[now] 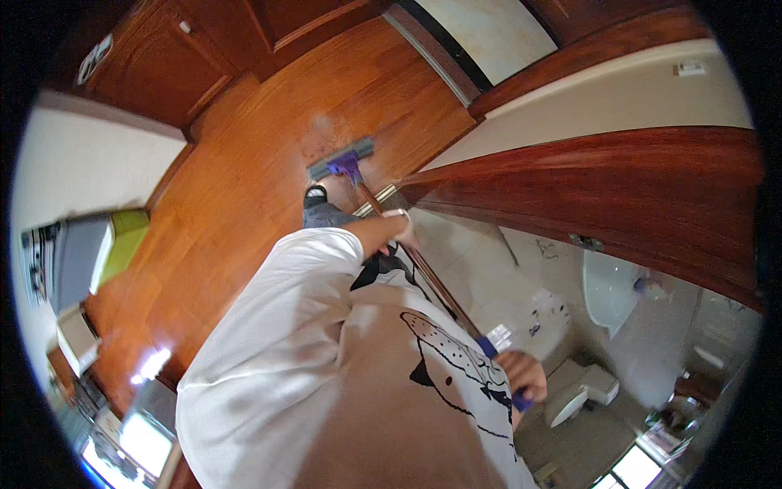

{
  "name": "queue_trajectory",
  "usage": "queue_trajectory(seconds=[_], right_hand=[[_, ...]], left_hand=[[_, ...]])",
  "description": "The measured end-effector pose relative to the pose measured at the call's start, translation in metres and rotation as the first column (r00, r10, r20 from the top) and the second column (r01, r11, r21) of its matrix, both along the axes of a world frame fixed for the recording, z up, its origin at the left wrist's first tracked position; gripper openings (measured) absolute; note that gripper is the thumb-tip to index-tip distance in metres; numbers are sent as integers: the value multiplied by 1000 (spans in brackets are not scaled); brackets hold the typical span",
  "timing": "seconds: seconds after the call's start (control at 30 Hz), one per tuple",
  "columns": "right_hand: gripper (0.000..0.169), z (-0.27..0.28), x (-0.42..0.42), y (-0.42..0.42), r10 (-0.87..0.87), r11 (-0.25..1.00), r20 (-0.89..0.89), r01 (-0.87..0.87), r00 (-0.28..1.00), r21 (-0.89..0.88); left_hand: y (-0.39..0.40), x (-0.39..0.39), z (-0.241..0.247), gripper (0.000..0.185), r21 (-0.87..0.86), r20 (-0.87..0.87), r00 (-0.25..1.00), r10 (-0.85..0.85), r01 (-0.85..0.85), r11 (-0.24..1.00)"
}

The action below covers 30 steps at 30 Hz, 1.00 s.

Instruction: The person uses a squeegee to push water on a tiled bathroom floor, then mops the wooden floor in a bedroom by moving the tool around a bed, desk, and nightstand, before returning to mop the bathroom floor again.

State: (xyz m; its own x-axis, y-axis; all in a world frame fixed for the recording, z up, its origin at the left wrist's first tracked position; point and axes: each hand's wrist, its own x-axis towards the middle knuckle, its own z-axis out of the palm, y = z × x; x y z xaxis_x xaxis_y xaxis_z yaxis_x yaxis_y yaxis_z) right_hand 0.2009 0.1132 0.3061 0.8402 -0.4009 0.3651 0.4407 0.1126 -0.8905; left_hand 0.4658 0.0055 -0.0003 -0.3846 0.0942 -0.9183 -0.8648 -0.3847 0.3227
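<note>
Both hands are on a sponge-type mop that slants across the view. Its grey head (369, 148) lies on the wooden floor ahead of my foot, joined by a purple bracket (345, 165) to a brown pole (449, 293). My left hand (402, 231) is wrapped around the middle of the pole, with a pale band at the wrist. Near the top end, my right hand (524, 374), a little blurred, grips the blue handle (487, 347). A white tag (500, 336) hangs beside that handle. My foot in dark footwear (315, 193) is just behind the mop head.
Damp-looking marks (321, 131) show on the wood floor (244, 183) beyond the head. A metal threshold strip (376, 200) borders a tiled bathroom floor (452, 244). An open wooden door (580, 177) stands at right, with a white basin (608, 287) and toilet (580, 397) beyond. Wooden cabinetry (159, 73) rises at upper left.
</note>
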Motion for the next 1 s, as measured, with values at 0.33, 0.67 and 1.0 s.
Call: queue_trajectory(seconds=[0.33,0.67,1.0], right_hand=[[49,77,-9,-6,195,972,-16,-195,981,-134],[41,80,100,-5,-264,918,-333,130,905,-375],[30,-47,252,-30,-326,935,-185,345,927,79]], left_hand=[[70,-73,11,31,-594,-336,917,-215,-29,804],[69,93,14,14,-143,-159,-58,986,-986,-81],[41,237,16,15,-261,-95,-404,910,-872,-414]])
